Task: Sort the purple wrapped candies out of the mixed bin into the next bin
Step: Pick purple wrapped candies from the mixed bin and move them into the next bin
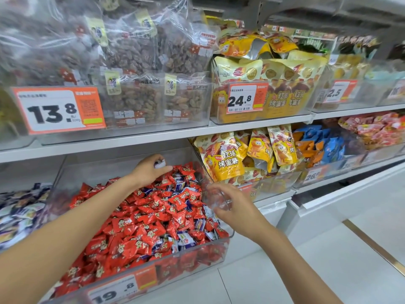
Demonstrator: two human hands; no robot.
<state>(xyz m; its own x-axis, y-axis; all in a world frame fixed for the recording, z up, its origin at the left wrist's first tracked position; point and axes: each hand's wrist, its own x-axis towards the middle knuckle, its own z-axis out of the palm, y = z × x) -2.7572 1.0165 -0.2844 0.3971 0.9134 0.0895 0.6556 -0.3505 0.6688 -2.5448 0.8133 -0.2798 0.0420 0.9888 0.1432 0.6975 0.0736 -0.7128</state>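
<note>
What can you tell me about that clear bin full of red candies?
The bin is clear plastic, heaped with red candies and scattered purple candies. A 19.8 price tag sits on its front wall. The left hand grips a pale candy at its back; the right hand is at its right wall.

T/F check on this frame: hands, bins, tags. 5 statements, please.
1. The left hand holds white-and-purple wrapped candies at the back of the clear plastic bin of mostly red wrapped candies. True.
2. The right hand is buried in the red candies. False: it is at the bin's right wall, above them.
3. That bin's front price tag reads 24.8. False: it reads 19.8.
4. The neighbouring purple-and-white candy pile lies to the left. True.
5. No purple wrappers remain among the red. False: several stray purple wrappers show.
</note>
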